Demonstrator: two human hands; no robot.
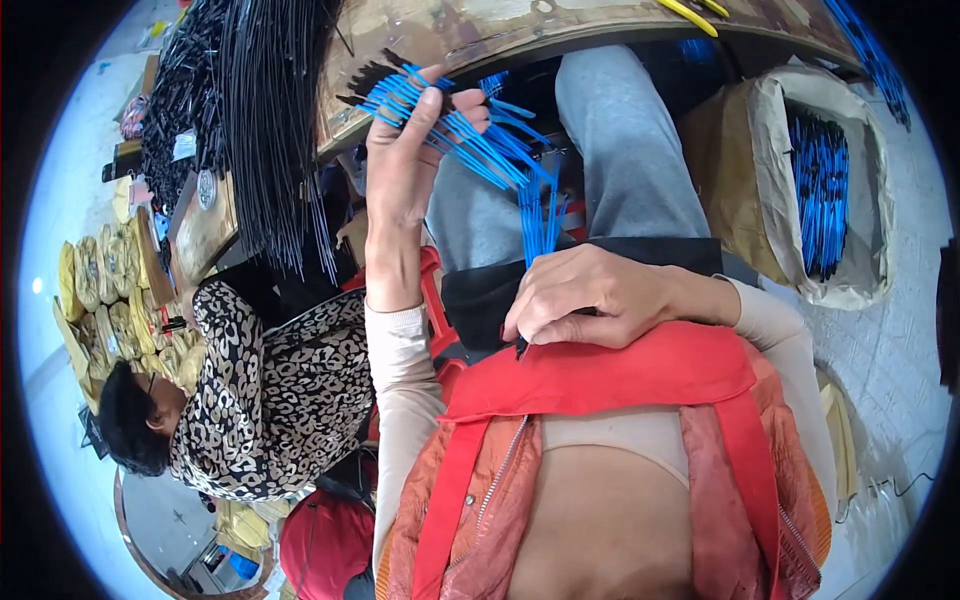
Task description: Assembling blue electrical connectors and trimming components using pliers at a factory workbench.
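A bundle of thin blue cables (540, 215) with black ends runs between my two hands, bent partway along its length. Raised at the edge of the workbench, my left hand (402, 165) is closed round one part of it, the black tips fanning out past the fingers. Lower down, close to the red apron (610, 375), my right hand (590, 298) grips the cables with its fingers curled. A small dark tip shows below that hand; the rest of what it holds is hidden under the fingers.
Long black cables (270, 120) hang over the edge of the wooden workbench (480, 45) on the left. Yellow-handled pliers (688, 14) lie at the far side. A paper-lined box (872, 210) on the right holds more blue cables. A person in a patterned top (280, 400) sits at left.
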